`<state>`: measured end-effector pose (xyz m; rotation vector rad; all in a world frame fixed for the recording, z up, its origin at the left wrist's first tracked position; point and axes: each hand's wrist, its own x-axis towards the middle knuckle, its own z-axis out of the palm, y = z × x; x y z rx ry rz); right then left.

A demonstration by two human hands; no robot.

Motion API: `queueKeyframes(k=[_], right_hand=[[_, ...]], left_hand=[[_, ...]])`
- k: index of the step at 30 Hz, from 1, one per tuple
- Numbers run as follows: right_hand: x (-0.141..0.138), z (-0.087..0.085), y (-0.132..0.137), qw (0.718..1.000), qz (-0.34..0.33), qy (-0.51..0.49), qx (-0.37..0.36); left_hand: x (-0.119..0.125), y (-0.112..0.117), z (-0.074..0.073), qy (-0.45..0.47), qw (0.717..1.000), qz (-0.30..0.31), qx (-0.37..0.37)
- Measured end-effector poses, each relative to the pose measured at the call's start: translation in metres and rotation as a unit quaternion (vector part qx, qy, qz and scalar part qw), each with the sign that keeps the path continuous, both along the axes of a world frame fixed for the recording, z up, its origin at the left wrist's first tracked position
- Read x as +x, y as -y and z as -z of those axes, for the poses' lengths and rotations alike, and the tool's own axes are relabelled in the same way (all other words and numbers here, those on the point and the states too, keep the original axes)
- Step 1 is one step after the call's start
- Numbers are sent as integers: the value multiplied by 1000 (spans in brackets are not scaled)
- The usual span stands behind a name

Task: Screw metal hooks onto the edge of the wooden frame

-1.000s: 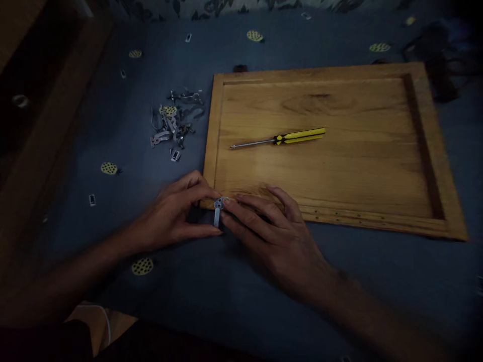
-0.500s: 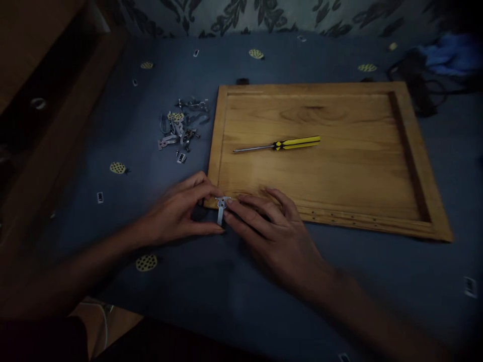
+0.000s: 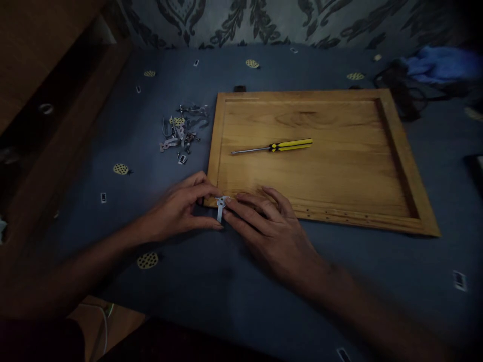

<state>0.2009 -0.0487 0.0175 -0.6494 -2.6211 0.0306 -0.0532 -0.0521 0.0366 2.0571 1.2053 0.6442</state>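
Here's the bracket (image 3: 220,213), right between the two hands at the near-left corner of the panel (image 3: 332,173), its long axis running back toward the person, across the near edge. Both hands are equally close. The right hand (image 3: 277,236) pinches it from the right, forefinger on its head; the left hand (image 3: 184,207) frames it, forefinger above, thumb below, though in this gloom I can't tell if it grips. Pale metal, dark holes, slim straight tail.

The left hand (image 3: 181,206) and right hand (image 3: 269,229) are showing bare, with long, slim fingers; both forearms are running uncovered. Dark, faintly maroon clothing (image 3: 41,339) is filling the lower left corner, its edge rounding.
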Motion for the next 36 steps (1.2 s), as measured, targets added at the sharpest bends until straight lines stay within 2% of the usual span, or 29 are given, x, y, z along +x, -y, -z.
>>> queueKeyframes(k=[12,24,36], right_hand=[[-1,6,2,999,-6,-30,-10],[2,3,0,999,-13,-10,-37],[0,1,0,1000,-2,-12,-9]], left_hand=[[2,0,-6,-6,1000,6,1],[2,1,-6,-7,1000,1,-4],[2,1,-6,-21,1000,3,4]])
